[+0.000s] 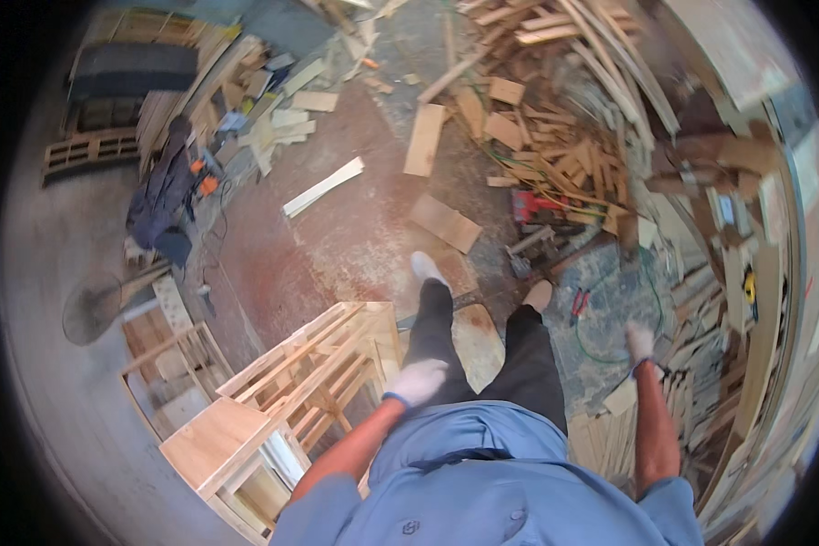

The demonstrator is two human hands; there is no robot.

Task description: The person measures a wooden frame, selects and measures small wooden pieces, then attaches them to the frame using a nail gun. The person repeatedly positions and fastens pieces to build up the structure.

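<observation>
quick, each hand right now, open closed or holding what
Left hand: no held object visible; open or closed, can't tell.
Right hand: blurred; can't tell if open, closed or holding anything.

No legible text or signs.

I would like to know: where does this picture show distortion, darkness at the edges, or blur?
In the head view, black surrounds the round image; in the same head view, the long board at right appears bent along the rim; also in the head view, the right hand looks smeared, softer than the left hand.
</observation>
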